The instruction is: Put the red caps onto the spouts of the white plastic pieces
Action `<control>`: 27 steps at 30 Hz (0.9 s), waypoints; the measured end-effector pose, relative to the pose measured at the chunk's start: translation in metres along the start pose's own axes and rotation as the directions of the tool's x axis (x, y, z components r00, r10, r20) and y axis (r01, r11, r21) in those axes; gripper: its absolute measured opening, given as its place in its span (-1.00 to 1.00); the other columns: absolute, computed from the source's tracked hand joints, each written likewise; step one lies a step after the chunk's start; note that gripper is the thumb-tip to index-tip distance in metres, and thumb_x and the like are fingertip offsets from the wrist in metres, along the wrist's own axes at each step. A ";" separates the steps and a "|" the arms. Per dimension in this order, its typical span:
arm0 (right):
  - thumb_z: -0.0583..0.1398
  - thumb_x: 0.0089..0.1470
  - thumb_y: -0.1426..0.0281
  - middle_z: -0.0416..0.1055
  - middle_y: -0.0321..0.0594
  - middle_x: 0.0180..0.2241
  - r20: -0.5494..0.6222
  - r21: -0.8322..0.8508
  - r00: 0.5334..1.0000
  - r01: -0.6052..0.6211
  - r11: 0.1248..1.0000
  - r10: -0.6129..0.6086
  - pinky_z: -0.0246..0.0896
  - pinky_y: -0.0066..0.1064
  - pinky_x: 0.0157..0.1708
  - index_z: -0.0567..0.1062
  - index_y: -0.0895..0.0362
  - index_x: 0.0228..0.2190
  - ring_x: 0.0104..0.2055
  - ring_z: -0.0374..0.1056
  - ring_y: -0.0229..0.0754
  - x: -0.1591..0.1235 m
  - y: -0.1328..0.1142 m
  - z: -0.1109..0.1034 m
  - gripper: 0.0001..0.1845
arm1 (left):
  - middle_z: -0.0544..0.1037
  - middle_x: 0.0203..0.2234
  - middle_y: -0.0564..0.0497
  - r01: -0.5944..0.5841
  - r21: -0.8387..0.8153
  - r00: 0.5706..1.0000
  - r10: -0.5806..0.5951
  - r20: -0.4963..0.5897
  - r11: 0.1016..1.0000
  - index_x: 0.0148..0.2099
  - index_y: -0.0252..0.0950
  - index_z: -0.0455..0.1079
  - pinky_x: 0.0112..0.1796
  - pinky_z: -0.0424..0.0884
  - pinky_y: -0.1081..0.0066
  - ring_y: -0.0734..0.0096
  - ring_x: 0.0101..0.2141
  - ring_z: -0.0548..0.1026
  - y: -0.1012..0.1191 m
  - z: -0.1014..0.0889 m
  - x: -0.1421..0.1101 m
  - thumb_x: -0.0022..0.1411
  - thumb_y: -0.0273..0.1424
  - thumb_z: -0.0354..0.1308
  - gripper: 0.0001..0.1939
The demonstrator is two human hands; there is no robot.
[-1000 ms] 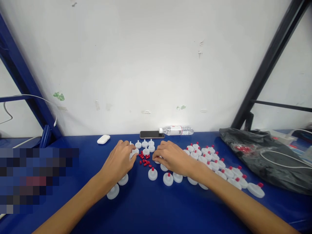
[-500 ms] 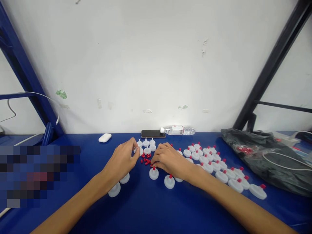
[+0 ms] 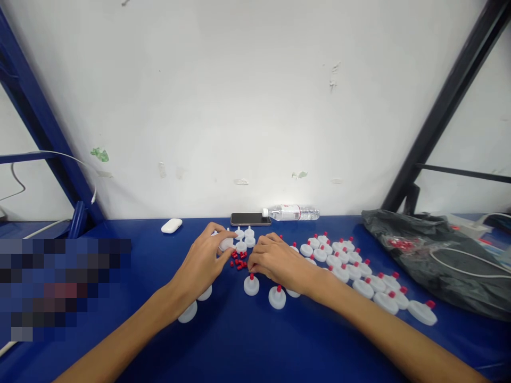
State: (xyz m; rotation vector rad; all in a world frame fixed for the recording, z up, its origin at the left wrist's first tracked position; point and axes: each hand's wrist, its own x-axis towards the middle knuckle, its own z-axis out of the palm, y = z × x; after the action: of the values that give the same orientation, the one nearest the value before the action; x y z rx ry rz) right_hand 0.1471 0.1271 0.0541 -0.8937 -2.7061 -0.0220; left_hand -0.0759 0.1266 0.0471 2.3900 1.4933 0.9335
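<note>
My left hand [image 3: 209,252] curves its thumb and forefinger around a white disc-shaped nozzle cap [image 3: 226,244]. More white nozzle caps with bare spouts [image 3: 249,232] stand just past its fingertips, and two lie partly hidden by the left wrist. My right hand [image 3: 275,258] has its fingertips pinched together at the right edge of a loose pile of small red tips [image 3: 239,264]; what they hold is hidden. Just below those fingers stands a white nozzle cap with a red tip [image 3: 251,285] on its spout, and another red-tipped cap [image 3: 277,298] sits nearer me.
Many red-tipped caps [image 3: 363,288] spread across the right side of the blue table [image 3: 239,346]. A phone [image 3: 250,219], a clear bottle [image 3: 295,213] and a white case [image 3: 171,226] lie along the wall. At right is a black plastic bag [image 3: 431,276] with a cable.
My left thumb and forefinger have spread wider, with the white nozzle cap now showing between them. My right hand has barely moved beside the red tips.
</note>
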 end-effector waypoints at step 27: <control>0.29 0.23 0.42 0.63 -0.30 -0.29 -0.490 0.471 0.853 0.086 0.878 0.180 0.35 -0.36 -0.20 0.63 0.04 -0.24 -0.27 0.51 -0.20 0.000 -0.015 -0.004 -0.92 | 0.66 -0.18 -0.01 0.168 -0.637 0.966 0.003 0.258 0.752 0.08 -0.21 0.55 -0.16 0.50 0.34 0.34 -0.26 0.57 0.035 -0.017 -0.005 0.36 -0.26 0.11 -0.66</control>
State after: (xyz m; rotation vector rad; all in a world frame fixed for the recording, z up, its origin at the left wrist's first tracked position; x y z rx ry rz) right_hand 0.1391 0.1151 0.0587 -0.6747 -2.0365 0.3528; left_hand -0.0616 0.1029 0.0745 1.8170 0.9474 0.9053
